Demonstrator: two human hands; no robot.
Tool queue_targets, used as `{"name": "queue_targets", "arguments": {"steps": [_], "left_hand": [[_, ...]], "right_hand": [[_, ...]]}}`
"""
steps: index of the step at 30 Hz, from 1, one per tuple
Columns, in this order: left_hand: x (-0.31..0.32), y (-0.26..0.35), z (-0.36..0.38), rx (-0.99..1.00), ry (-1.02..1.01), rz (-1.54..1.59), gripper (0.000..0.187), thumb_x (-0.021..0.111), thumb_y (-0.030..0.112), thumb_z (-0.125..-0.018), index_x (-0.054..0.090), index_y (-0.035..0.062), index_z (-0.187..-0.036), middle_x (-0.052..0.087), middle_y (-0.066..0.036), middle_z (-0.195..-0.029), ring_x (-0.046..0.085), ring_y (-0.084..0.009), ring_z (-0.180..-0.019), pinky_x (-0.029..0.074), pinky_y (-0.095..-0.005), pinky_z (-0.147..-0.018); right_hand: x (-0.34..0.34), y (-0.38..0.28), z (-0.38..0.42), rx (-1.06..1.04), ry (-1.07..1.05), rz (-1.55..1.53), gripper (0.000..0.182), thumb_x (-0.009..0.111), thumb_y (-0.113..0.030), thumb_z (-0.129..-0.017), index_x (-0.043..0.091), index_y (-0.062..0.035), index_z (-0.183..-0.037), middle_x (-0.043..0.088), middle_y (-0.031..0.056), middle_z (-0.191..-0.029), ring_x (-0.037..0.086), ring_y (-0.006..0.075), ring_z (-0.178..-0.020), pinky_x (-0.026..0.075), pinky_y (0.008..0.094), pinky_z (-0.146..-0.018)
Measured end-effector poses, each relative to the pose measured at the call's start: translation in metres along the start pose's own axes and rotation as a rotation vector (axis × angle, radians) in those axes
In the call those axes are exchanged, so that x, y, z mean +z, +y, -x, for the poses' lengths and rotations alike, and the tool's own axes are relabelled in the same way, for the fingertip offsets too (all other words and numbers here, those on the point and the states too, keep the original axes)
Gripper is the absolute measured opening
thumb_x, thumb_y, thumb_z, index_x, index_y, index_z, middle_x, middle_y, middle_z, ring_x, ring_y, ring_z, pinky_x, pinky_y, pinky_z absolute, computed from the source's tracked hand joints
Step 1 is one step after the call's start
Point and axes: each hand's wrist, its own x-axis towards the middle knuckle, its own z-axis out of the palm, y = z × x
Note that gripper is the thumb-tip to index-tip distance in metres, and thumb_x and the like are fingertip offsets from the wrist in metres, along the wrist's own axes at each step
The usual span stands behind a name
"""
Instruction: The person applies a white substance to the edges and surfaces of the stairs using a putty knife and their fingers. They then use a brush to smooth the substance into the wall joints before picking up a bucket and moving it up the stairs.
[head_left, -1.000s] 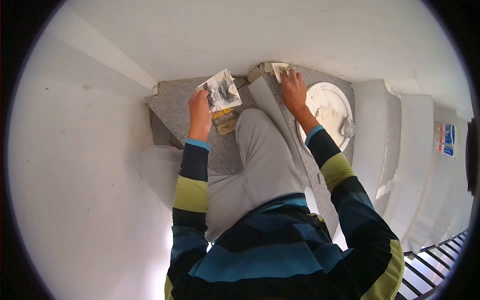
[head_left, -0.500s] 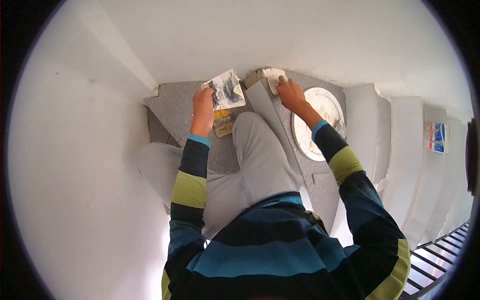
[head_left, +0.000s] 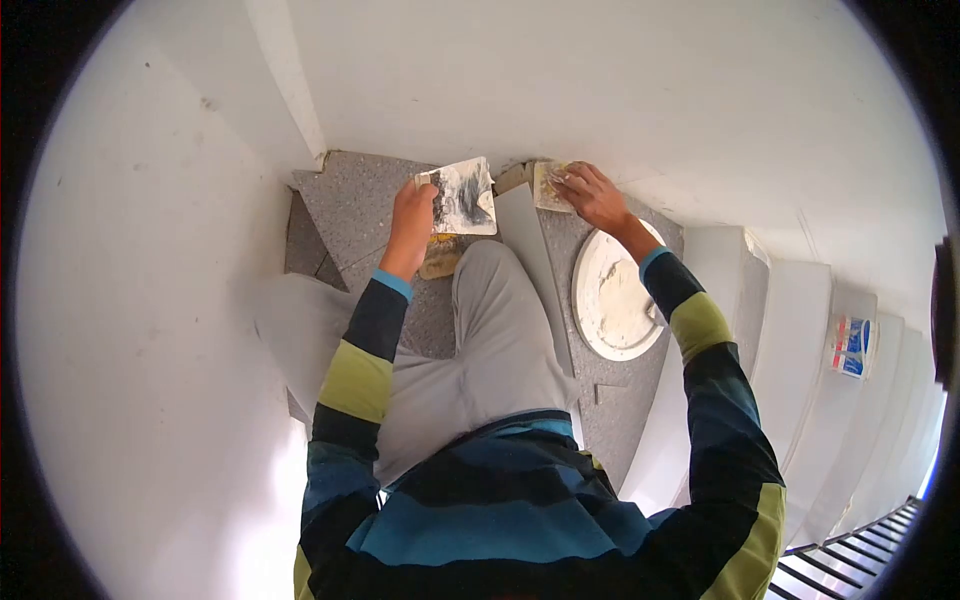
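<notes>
A: Left hand (head_left: 413, 207) is clamped round the edge of a flat square putty-smeared metal plate (head_left: 465, 196), holding it tilted above the grey speckled stone step (head_left: 355, 205).

B: And the right hand (head_left: 592, 195)?

A: Its fingers press a small pale putty-covered scraper blade (head_left: 549, 186) against the corner where the step meets the white wall (head_left: 620, 90), at about one o'clock from the plate. How tightly it grips, I cannot tell.

B: Anything around it?

A: A round white putty-stained lid (head_left: 612, 296) lies on the step at five o'clock from the right hand, just beside the forearm. The grey-trousered knee (head_left: 490, 300) sits between both arms.
</notes>
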Motion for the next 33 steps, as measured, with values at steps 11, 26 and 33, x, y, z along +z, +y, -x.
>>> {"name": "queue_targets", "arguments": {"steps": [11,26,33], "left_hand": [[0.001,0.002,0.008,0.046,-0.028,-0.109,0.017,0.043,0.018,-0.085,0.051,0.0057,-0.092,0.051,-0.001,-0.079,0.055,-0.0101,-0.067,0.046,-0.0258,-0.057],[0.056,-0.019,0.033,-0.594,-0.146,0.540,0.019,0.044,0.017,-0.085,0.052,0.0074,-0.100,0.058,-0.006,-0.096,0.058,-0.0186,-0.083,0.047,-0.0344,-0.066],[0.037,0.025,0.030,-0.293,-0.147,0.471,0.019,0.046,0.021,-0.085,0.055,0.0081,-0.095,0.060,-0.004,-0.086,0.059,-0.0174,-0.072,0.047,-0.0295,-0.051]], "right_hand": [[0.011,0.010,0.063,0.141,-0.167,0.047,0.030,0.055,-0.017,-0.073,0.062,-0.0039,-0.099,0.053,0.0030,-0.105,0.049,0.0231,-0.097,0.046,0.0346,-0.081],[-0.119,-0.108,-0.025,0.769,0.179,-0.623,0.028,0.063,-0.004,-0.072,0.060,0.0008,-0.099,0.057,0.0185,-0.105,0.057,0.0321,-0.092,0.048,0.0371,-0.078],[-0.077,-0.086,0.005,0.762,-0.116,-0.138,0.040,0.059,-0.010,-0.066,0.058,-0.0052,-0.105,0.057,0.0139,-0.101,0.059,0.0291,-0.085,0.052,0.0381,-0.062]]}}
